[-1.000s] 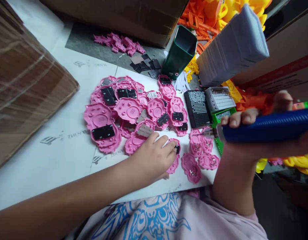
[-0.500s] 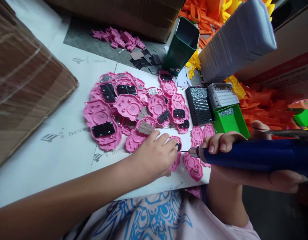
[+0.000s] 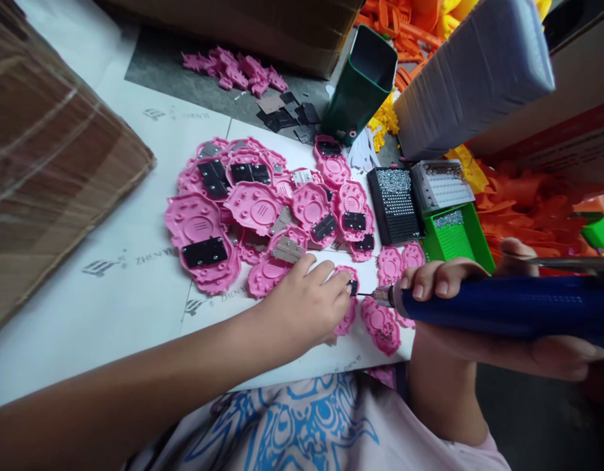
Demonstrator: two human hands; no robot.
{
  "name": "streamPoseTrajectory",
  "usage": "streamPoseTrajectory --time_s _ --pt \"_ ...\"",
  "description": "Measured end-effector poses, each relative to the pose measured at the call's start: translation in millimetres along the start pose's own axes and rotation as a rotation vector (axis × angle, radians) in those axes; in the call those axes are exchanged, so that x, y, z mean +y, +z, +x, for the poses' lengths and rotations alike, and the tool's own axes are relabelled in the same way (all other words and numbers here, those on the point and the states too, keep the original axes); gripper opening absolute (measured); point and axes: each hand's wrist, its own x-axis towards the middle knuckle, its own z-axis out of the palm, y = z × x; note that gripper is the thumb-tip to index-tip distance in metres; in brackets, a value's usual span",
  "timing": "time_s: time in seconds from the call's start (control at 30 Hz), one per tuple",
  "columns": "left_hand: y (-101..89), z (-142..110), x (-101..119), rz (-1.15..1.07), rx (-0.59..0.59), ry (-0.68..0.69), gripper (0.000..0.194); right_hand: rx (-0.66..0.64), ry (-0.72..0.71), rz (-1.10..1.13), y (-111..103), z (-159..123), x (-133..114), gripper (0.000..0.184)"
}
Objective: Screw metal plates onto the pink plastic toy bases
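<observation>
My left hand [image 3: 306,304] is closed on a pink plastic shell [image 3: 348,320] that lies on the white sheet, its fingers over the shell's small black cover plate [image 3: 353,286]. A blue electric screwdriver [image 3: 483,306] lies level in my right hand [image 3: 444,278], fingers wrapped round its body. Its thin bit [image 3: 365,294] reaches the edge of the black plate beside my left fingertips; the exact contact is too small to make out. More pink shells [image 3: 382,324] with loose metal bits in them lie just right, partly hidden behind the screwdriver.
Pink shells with plates [image 3: 255,208] are heaped left of centre. Screw trays stand at right: a black one [image 3: 395,226], a clear one [image 3: 444,186] and a green one [image 3: 456,239]. Behind are a green bin [image 3: 358,91], stacked white packs [image 3: 473,82] and cardboard boxes [image 3: 61,150].
My right hand has swung the screwdriver down and left, bringing its bit to the shell under my left hand. The left hand has stayed on the shell.
</observation>
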Motion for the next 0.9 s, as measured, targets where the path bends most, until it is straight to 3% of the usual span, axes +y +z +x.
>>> streamPoseTrajectory --time_s 0.27,0.4,0.6,0.9 --pt "0.7 2 0 -0.005 0.012 -0.007 0.054 -0.011 -0.007 -0.046 2 -3 -3 0.057" --pt "3.6 1 -1 -0.002 0.058 0.005 0.052 -0.090 -0.062 -0.120 5 -9 -4 0.057" --pt "6.5 1 1 0.013 0.125 0.012 0.043 -0.098 -0.163 -0.189 1 -12 5 0.055" --pt "1.0 0 2 0.007 0.066 0.006 0.055 -0.180 -0.024 -0.017 -3 1 -1 0.057"
